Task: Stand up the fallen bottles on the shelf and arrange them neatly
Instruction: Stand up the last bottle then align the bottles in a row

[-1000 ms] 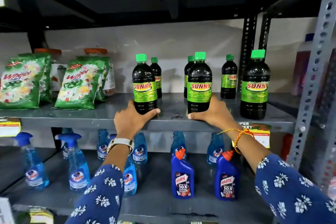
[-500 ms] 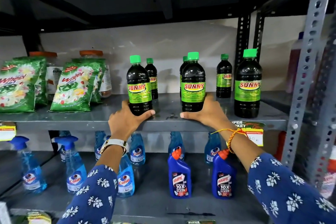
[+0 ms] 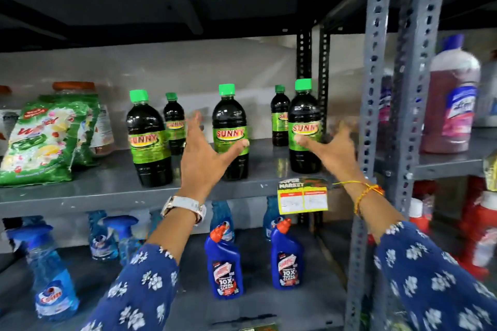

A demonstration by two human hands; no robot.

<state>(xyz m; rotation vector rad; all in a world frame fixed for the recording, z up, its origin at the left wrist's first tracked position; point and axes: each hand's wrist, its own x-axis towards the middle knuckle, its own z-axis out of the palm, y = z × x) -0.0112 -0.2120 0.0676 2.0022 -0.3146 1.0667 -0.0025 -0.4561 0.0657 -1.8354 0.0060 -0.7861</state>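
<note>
Three dark Sunny bottles with green caps stand upright along the front of the grey shelf: a left bottle, a middle bottle and a right bottle. Two smaller ones stand behind, a back-left bottle and a back-right bottle. My left hand is raised between the left and middle bottles, fingers spread, thumb tip in front of the middle bottle's label. My right hand is spread just right of the right bottle, thumb at its label. Neither hand grips a bottle.
Green detergent packets lie at the shelf's left end. A perforated steel upright stands right of my right hand. Blue spray bottles and Harpic bottles stand on the shelf below. A pink cleaner bottle stands on the neighbouring rack.
Both hands let go of the bottle bases, lifted, opened and shifted right by one bottle. The view has swung right and moved closer.
</note>
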